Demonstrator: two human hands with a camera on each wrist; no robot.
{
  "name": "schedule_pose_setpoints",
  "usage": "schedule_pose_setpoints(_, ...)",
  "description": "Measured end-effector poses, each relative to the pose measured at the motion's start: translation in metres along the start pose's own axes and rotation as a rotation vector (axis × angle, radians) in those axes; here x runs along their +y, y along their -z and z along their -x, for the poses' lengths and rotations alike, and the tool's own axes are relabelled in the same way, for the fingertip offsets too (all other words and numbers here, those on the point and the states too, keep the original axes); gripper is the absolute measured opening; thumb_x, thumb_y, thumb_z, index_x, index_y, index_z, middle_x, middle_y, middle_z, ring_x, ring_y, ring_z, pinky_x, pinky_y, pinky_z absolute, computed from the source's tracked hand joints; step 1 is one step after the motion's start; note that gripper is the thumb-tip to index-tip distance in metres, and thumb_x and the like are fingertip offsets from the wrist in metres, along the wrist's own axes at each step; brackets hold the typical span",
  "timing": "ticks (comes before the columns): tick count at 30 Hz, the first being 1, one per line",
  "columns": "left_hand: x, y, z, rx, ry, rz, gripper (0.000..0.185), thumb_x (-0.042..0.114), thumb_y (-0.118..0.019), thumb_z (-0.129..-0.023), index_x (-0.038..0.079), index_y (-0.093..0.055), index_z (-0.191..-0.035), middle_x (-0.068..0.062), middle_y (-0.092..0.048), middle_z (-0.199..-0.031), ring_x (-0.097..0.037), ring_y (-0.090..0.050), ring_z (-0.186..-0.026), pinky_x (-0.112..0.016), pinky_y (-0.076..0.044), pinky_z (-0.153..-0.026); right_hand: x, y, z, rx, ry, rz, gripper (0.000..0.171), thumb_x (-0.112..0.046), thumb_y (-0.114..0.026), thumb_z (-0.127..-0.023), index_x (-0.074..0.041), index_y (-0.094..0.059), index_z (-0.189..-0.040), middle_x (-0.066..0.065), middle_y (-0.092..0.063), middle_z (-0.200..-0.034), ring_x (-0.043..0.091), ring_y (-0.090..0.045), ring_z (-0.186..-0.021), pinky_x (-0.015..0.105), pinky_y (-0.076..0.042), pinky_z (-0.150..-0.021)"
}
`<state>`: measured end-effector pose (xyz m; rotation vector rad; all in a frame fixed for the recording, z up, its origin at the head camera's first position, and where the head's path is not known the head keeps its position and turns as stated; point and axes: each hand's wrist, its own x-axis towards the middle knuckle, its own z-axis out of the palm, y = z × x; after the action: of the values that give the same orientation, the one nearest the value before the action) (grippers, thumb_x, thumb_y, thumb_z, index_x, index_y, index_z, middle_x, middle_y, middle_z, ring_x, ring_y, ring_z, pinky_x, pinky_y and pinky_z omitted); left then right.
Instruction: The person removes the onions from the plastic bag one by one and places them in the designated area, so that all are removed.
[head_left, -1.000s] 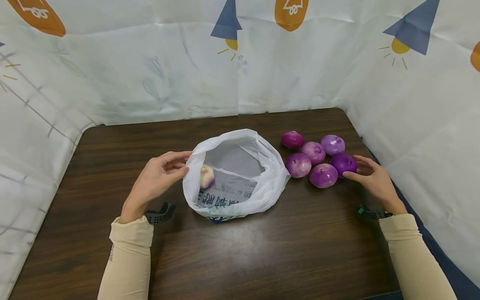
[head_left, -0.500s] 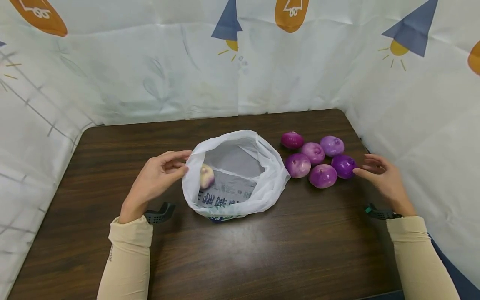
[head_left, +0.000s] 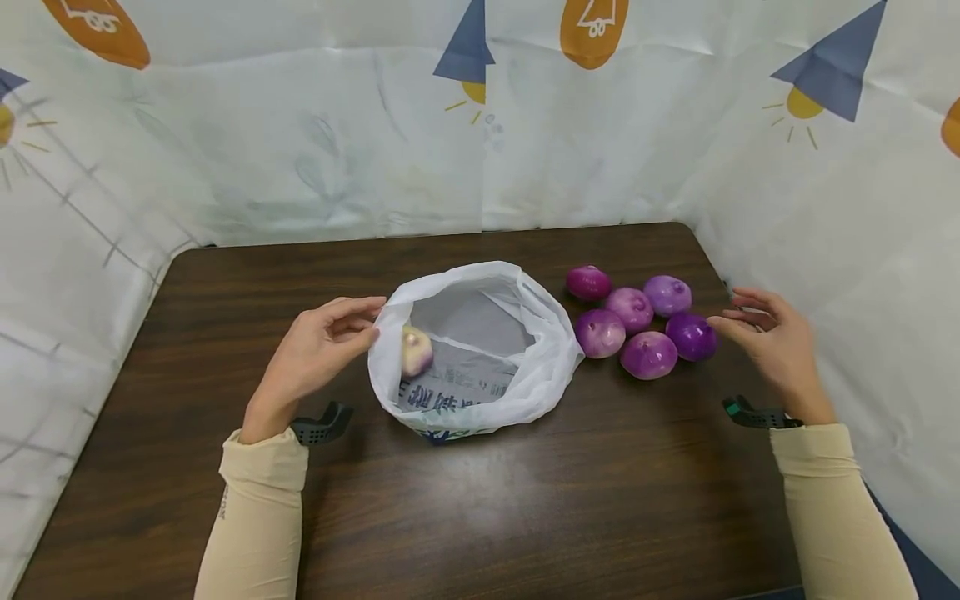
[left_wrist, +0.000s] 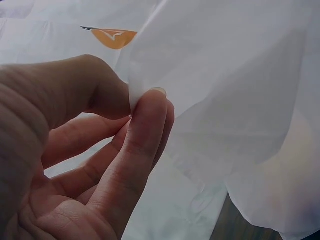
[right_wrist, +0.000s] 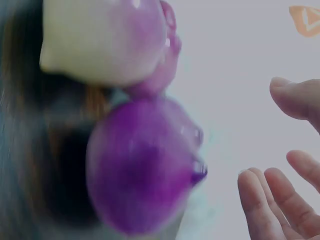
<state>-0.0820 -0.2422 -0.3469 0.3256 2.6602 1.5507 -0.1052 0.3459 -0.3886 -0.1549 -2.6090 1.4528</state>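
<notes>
My left hand (head_left: 311, 354) pinches the left rim of a white plastic bag (head_left: 551, 358) between thumb and fingers. The bag stands with its mouth wide, and a pale onion (head_left: 416, 352) with a purple tinge lies inside at the left. In the left wrist view the thin plastic (left_wrist: 210, 65) runs between thumb and fingertips. At the right, my right hand (head_left: 780, 350) holds nothing, its thumb and fingers spread apart just beside a dark purple onion (head_left: 692, 337). The right wrist view shows that onion (right_wrist: 140, 170) to the left of the fingers.
Several other red onions cluster right of the bag: a deep magenta one (head_left: 588, 283) at the back, a pale violet one (head_left: 667, 296) and a glossy one (head_left: 648, 355) in front. The brown wooden table (head_left: 487, 517) ends at a white printed curtain (head_left: 600, 167).
My right hand has let go of the dark purple onion and drawn back to the right, its fingers now higher. The left hand keeps its pinch on the bag's rim.
</notes>
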Motion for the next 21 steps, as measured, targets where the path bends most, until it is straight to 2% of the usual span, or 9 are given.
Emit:
schedule_pose_setpoints(9,0.001,0.001,0.002,0.024,-0.008,0.016,0.040,0.014,-0.070,-0.099,0.008,-0.066,-0.138,-0.015,-0.070,-0.129,0.002,-0.069,-0.100,-0.007,-0.054,-0.085,-0.030,-0.036,-0.007,-0.116,0.121,-0.003,0.052,-0.016,-0.081,-0.090,-0.015,-0.061,-0.138,-0.026,-0.066,-0.115,-0.009,-0.067,-0.099,0.004,-0.052,-0.084)
schedule_pose_setpoints(14,0.002,0.002,0.002,0.030,-0.020,0.019,0.039,0.014,-0.070,-0.099,0.008,-0.066,-0.137,-0.015,-0.070,-0.128,-0.003,-0.071,-0.102,-0.008,-0.054,-0.085,-0.051,-0.059,-0.010,-0.186,0.154,-0.025,0.052,-0.014,-0.082,-0.089,-0.015,-0.062,-0.138,-0.021,-0.064,-0.118,-0.008,-0.069,-0.099,0.005,-0.053,-0.086)
schedule_pose_setpoints(21,0.005,0.003,0.003,0.034,-0.020,0.030,0.040,0.011,-0.069,-0.098,0.007,-0.066,-0.138,-0.016,-0.069,-0.129,0.002,-0.070,-0.101,-0.008,-0.054,-0.085,-0.077,-0.091,-0.016,-0.254,0.227,-0.067,0.053,-0.011,-0.085,-0.085,-0.012,-0.065,-0.134,-0.017,-0.066,-0.119,0.005,-0.073,-0.102,0.013,-0.057,-0.090)
